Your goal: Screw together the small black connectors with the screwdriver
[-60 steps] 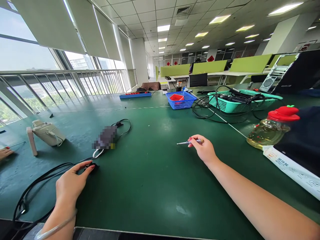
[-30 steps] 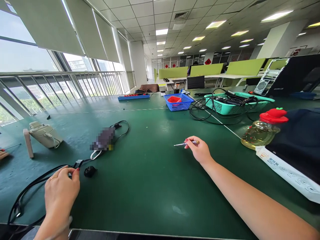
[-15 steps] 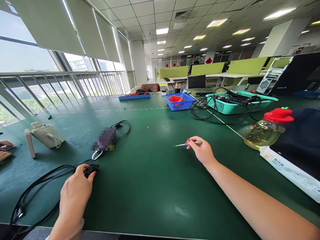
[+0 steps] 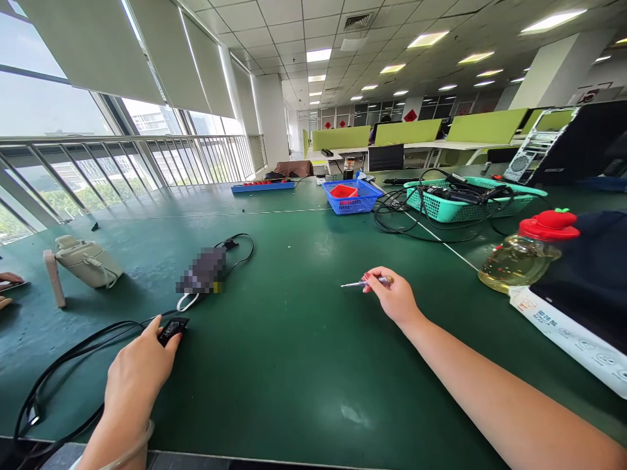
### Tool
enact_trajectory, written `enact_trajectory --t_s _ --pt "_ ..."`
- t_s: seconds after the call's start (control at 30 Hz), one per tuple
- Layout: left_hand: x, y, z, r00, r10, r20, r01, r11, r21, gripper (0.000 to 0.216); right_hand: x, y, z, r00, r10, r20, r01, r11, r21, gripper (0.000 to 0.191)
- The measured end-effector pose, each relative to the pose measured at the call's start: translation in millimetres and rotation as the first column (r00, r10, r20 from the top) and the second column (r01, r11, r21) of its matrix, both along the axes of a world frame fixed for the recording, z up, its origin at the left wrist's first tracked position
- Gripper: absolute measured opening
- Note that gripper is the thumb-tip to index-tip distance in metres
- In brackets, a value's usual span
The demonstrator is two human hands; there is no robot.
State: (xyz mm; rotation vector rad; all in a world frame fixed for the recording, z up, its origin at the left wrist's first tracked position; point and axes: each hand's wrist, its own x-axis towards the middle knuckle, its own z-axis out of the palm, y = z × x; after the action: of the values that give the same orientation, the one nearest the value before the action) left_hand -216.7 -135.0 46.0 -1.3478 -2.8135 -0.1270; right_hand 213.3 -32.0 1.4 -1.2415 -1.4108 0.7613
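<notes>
My left hand point(image 4: 140, 365) rests low on the left of the green table point(image 4: 294, 365), its thumb and forefinger on either side of a small black block point(image 4: 172, 331) with pale printing. What the block is I cannot make out. Black cables point(image 4: 73, 356) run beside and behind this hand. Farther right, my right hand point(image 4: 392, 297) is closed on a small screwdriver point(image 4: 362, 283), whose thin metal shaft points left just above or on the tabletop. Beyond my left hand lies a dark, pixelated device point(image 4: 202, 269) with a black cord and a white loop.
A beige bottle point(image 4: 91, 261) leans at the left, near another person's hand point(image 4: 10, 284). Farther back are a blue basket point(image 4: 353, 203) and a green basket point(image 4: 441, 210) of cables. A red-lidded bottle point(image 4: 522, 261) and a white box point(image 4: 568, 333) stand at the right.
My left hand has shifted slightly left along with the black block, and its forefinger is straighter. My right hand and the screwdriver have hardly moved.
</notes>
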Motion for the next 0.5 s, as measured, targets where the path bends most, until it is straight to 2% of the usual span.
enact_trajectory --t_s 0.2,0.33,0.5 --pt "3 0 2.4 1.000 -0.012 0.026 0.012 1.000 -0.010 0.068 0 0 0.3 1.000 0.010 0.009 -0.010 1.000 -0.014 0.040" --pt "5 2 0.1 1.000 0.011 0.012 -0.011 0.997 -0.074 0.067 -1 -1 0.3 1.000 0.008 0.019 -0.008 1.000 -0.010 0.042" --pt "-5 0 -5.7 0.992 -0.124 -0.024 0.122 0.991 -0.056 0.073 -2 -1 0.8 0.999 0.013 0.029 -0.014 1.000 0.018 0.042"
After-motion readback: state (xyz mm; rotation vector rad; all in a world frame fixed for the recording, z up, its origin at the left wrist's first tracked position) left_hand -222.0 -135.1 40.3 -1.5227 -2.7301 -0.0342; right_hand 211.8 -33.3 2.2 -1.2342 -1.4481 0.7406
